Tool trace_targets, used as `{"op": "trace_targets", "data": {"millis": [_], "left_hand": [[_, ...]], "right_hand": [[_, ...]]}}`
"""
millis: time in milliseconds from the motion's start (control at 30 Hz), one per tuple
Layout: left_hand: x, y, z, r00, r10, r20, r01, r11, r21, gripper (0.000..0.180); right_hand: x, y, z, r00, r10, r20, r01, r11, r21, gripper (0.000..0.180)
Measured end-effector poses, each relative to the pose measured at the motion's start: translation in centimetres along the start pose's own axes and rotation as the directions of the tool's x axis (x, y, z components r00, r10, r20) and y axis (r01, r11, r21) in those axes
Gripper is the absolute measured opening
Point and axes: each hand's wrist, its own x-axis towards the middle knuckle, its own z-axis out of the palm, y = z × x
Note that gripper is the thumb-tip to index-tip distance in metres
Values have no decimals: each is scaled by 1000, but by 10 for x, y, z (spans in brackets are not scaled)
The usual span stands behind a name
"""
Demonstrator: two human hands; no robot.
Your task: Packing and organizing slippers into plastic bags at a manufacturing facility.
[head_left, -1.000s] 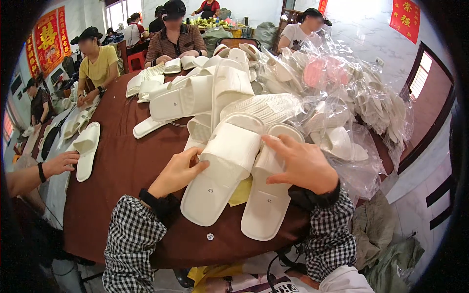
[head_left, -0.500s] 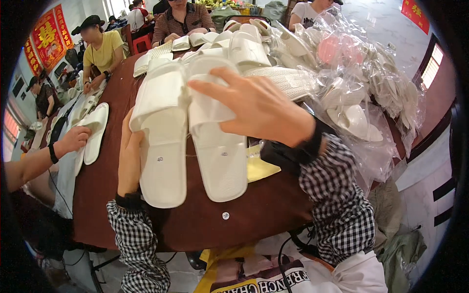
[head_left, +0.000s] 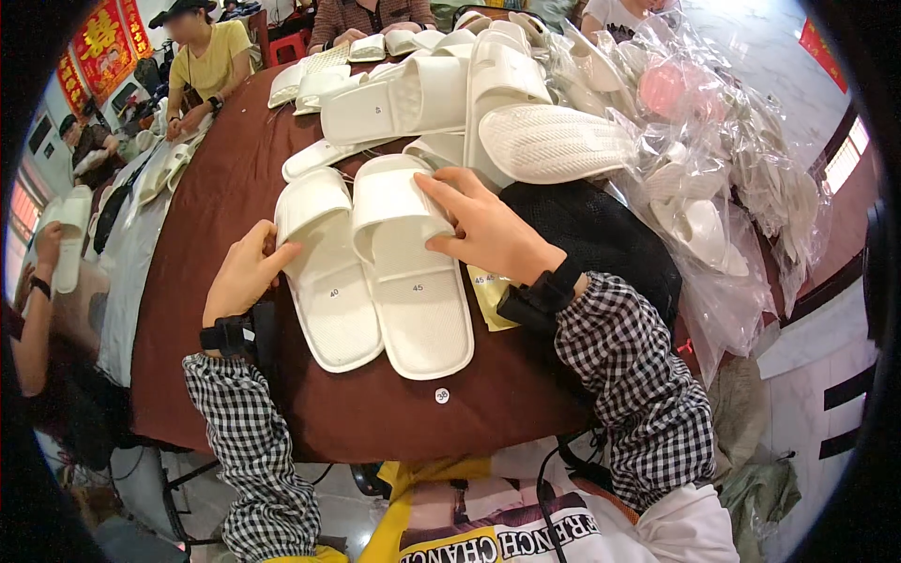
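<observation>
Two white slide slippers lie side by side before me, toes pointing away and inner edges touching. My left hand (head_left: 246, 267) grips the left slipper (head_left: 343, 328) at the outer side of its strap, thumb on top. My right hand (head_left: 497, 230) pinches the outer edge of the strap on the right slipper (head_left: 427, 328). Each insole carries a small printed sticker. Beneath my right wrist lies a yellow sheet of stickers (head_left: 490, 298), partly hidden. A round white sticker (head_left: 442, 396) sits on the brown tabletop (head_left: 225, 178) near the front edge.
More white slippers (head_left: 394, 103) are piled beyond the pair, one showing its textured sole (head_left: 554, 143). Clear plastic bags (head_left: 704, 197) of slippers heap up at right, beside a black mesh item (head_left: 601, 249). Co-workers sit around; one hand (head_left: 49, 246) at far left holds a slipper.
Both hands have brought the slippers lower and set them together. My right hand has shifted from over the strap to its side. The co-worker's slipper at left has moved farther left.
</observation>
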Motion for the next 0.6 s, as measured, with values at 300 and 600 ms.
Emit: {"op": "trace_targets", "data": {"millis": [300, 600], "left_hand": [[5, -4, 9, 940, 167, -297, -165, 986, 32, 30], [4, 11, 20, 855, 302, -422, -316, 948, 38, 26]], "right_hand": [[-9, -2, -29, 989, -148, 8, 145, 977, 158, 59], [-37, -31, -91, 959, -107, 263, 147, 979, -140, 16]]}}
